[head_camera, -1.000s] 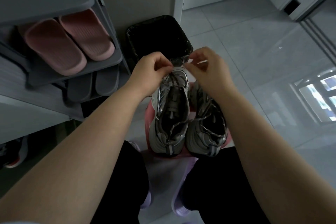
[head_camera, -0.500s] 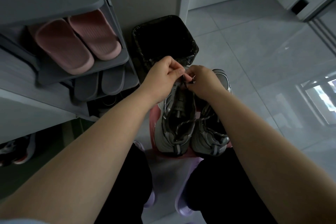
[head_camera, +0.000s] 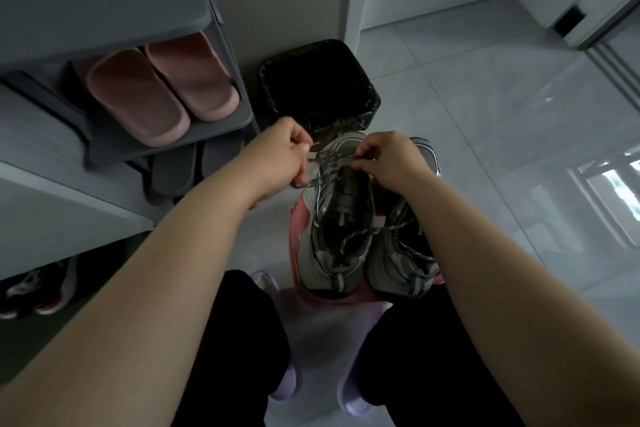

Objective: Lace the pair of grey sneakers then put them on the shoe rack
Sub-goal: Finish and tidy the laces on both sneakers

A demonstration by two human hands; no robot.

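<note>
Two grey sneakers stand side by side on a pink stool (head_camera: 298, 218), toes pointing away from me. Over the toe end of the left sneaker (head_camera: 341, 218), my left hand (head_camera: 280, 156) pinches one end of its grey lace (head_camera: 325, 166). My right hand (head_camera: 388, 158) pinches the other end, and the lace is stretched between them. The right sneaker (head_camera: 401, 253) lies partly under my right forearm, with a loose lace trailing across both shoe openings. The grey shoe rack (head_camera: 221, 121) stands to the left.
Pink slippers (head_camera: 159, 87) fill one rack shelf and dark grey slippers (head_camera: 176, 170) sit on the shelf below. A black lined bin (head_camera: 317, 87) stands just behind the sneakers. Dark trainers (head_camera: 31, 288) lie at the lower left. Glossy tiled floor spreads to the right.
My hands came together over the left sneaker's toe, then drew apart sideways, pulling the lace taut between them. The view has shifted slightly.
</note>
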